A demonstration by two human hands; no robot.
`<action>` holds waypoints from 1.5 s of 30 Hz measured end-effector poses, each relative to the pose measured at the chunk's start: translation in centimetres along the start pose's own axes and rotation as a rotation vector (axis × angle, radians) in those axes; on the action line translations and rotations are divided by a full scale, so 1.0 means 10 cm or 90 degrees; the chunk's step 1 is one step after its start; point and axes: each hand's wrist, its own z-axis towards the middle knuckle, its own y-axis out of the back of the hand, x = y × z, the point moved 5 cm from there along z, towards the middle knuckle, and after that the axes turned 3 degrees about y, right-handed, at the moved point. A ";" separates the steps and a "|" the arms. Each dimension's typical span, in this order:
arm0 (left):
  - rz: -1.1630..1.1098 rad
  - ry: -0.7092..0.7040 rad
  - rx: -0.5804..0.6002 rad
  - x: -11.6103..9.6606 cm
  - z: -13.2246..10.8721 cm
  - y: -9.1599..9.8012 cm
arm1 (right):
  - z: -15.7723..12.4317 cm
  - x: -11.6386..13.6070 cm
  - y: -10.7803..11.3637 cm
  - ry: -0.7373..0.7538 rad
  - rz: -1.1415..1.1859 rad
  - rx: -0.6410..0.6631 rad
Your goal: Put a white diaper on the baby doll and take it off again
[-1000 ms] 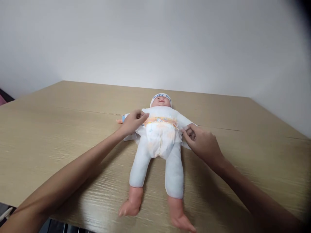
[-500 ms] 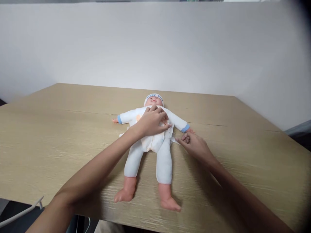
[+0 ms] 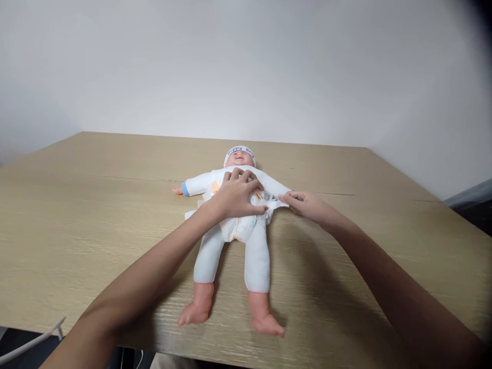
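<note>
White diaper (image 3: 238,229) across the hips of a doll (image 3: 257,264) lying face-up on a wooden table (image 3: 115,215), its front under the spread left hand (image 3: 237,197), its side tab (image 3: 277,204) pinched by the right hand (image 3: 309,205), could tear or skew if tugged too hard.

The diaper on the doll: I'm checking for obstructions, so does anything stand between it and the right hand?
Nothing visible does: the right hand appears to pinch the side tab stretching out from the diaper. The left hand covers part of the diaper's front, beside that path.
</note>
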 end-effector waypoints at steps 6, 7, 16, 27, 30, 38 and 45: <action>-0.033 0.033 0.007 0.01 0.00 0.02 | 0.36 0.37 -0.13 -0.015 -0.048 0.008; -0.043 0.037 0.007 0.01 0.00 0.03 | 0.40 0.42 -0.18 -0.010 -0.059 0.017; -0.101 0.034 0.000 0.03 -0.02 0.03 | 0.25 0.58 -0.46 0.134 -0.104 -0.148; -0.339 0.055 -0.103 0.59 -0.53 0.39 | -0.49 0.53 -0.54 0.497 -0.199 -0.190; -0.278 0.212 -0.156 0.94 -0.95 0.31 | -0.44 0.65 -0.49 0.504 -0.187 -0.207; -0.065 0.314 -0.011 1.39 -1.39 0.00 | -0.06 1.31 -0.87 0.600 -0.273 0.035; -0.336 0.399 0.095 1.49 -1.13 0.06 | 0.37 1.50 -1.22 0.602 -0.357 0.247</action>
